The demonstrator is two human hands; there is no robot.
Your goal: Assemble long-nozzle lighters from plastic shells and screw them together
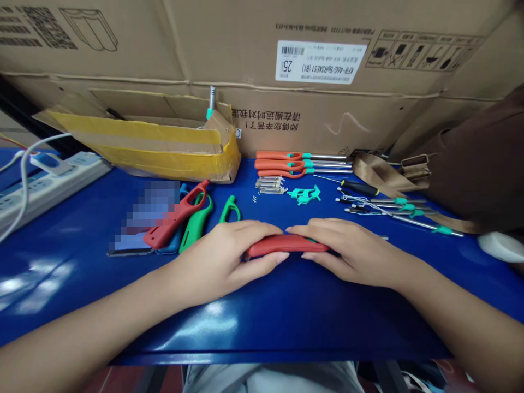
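Between my hands, just over the blue table, lies a red lighter handle (282,246), held level on its side. My left hand (235,259) grips its left end, thumb below and fingers above. The other end is pinched by my right hand (347,248), whose fingers cover that part; a bit of green shows there. Left of my left hand are a red lighter shell (176,215) and green lighter shells (196,221). Beyond my hands sit several orange lighters (282,165), clear fuel tanks (270,184), small teal triggers (305,194) and metal lighter rods with wires (405,207).
A yellow-taped cardboard box (164,147) stands at the back left, beside a white power strip (53,185). Large cardboard (327,109) walls off the back. On the right are a screwdriver (360,188), a brown strap (376,174), a dark brown bag (478,158) and a white mouse (501,246).
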